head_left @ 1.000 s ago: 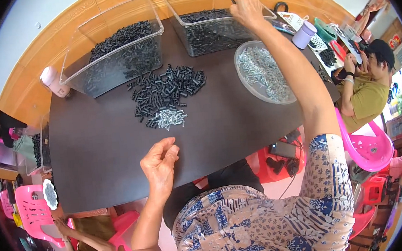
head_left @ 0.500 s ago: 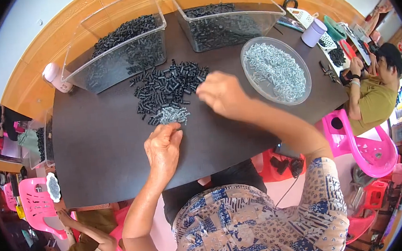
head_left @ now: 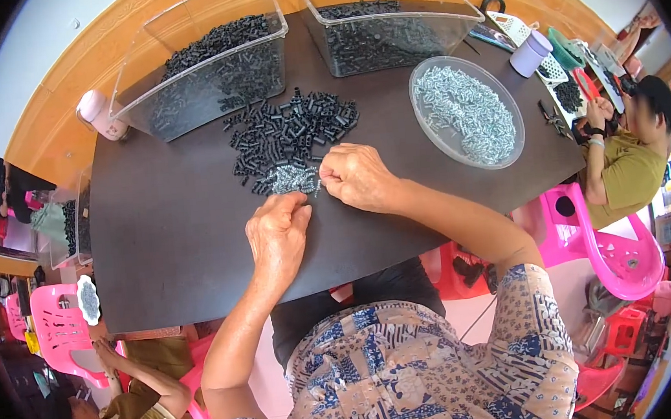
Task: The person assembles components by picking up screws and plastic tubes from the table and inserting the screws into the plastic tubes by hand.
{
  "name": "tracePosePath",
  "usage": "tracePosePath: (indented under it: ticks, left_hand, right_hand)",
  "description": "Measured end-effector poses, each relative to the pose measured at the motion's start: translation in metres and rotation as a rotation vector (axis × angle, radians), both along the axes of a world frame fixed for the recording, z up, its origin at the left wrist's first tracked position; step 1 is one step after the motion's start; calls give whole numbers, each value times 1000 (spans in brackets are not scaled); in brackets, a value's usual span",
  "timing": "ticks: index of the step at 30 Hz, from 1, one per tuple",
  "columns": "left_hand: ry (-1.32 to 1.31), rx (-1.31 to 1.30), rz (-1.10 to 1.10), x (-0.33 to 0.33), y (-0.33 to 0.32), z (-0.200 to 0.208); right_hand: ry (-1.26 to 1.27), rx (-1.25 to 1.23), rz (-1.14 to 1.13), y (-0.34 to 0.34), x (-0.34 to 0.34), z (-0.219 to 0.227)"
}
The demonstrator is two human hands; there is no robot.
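Note:
A loose heap of small black ribbed cylinders lies on the dark table, with a little pile of silvery, screw-like metal pieces at its near edge. My left hand is just below that pile, its fingers curled and thumb pressed in; whatever they may hold is hidden. Close on the right, my right hand has its fingertips pinched together at the pile's right edge. Too little shows between those fingertips to name anything. A round clear tray to the right holds many more of the silvery pieces.
Two clear bins of black pieces stand along the far side. A pink bottle is at far left, a lilac container and pliers at right. Co-workers sit at left and right.
My right hand has come down and slightly left, from beside the black heap to the silvery pile. My left hand stays by the pile. The whole view has shifted a little.

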State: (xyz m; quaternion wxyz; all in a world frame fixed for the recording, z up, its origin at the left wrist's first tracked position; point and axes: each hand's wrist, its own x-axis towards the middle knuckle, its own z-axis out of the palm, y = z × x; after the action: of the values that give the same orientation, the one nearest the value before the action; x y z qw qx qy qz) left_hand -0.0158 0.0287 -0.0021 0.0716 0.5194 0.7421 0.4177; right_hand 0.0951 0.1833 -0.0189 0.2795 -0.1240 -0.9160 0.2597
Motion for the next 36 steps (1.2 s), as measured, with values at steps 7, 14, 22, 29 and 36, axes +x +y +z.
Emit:
tracePosePath:
  ticks: [7,14,22,29,36]
  left_hand:
    - [68,22,-3,1,7,1]
    - [115,38,0,5,1,-3]
    - [149,29,-32,9,0,0]
    - [211,142,-32,-3,8,9]
    - [661,194,-186,-15,68,16]
  right_hand:
    - [5,-71,-27,-6,8,8]
    - [-54,115,9,-17,10,6]
    - [56,153,41,-34,26,14]
    - [30,254,39,-39,27,2]
    - [91,77,-25,-40,35,2]
